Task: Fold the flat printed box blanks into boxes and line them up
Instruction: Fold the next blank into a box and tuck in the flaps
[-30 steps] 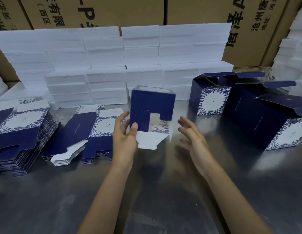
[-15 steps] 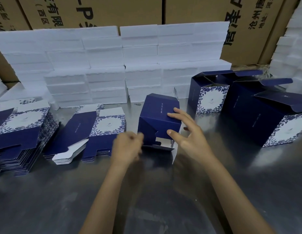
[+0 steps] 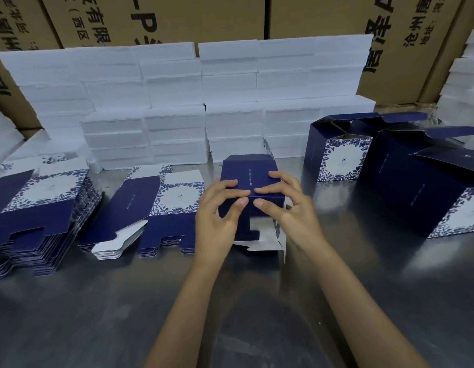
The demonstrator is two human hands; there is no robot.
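Observation:
A navy half-folded box (image 3: 249, 176) lies tipped on the metal table (image 3: 230, 301) at the centre, its bottom flaps facing me. My left hand (image 3: 220, 216) grips its left side, thumb pressing the near flap. My right hand (image 3: 286, 205) grips the right side, fingers over the top face, thumb on the same flap. White flap undersides stick out below the box. Two folded navy boxes with blue floral panels stand to the right, the nearer box (image 3: 427, 189) and the farther box (image 3: 339, 152), lids open. Flat blanks lie in a low pile (image 3: 161, 208) and a taller stack (image 3: 37, 216) on the left.
White foam blocks (image 3: 183, 102) are stacked in a wall behind the work area, with more foam (image 3: 461, 83) at the far right. Brown printed cartons (image 3: 310, 14) stand behind them. Bare metal table spreads toward me.
The box has been tipped from upright onto its side. Both hands have closed in on it, and my thumbs now press on the bottom flaps.

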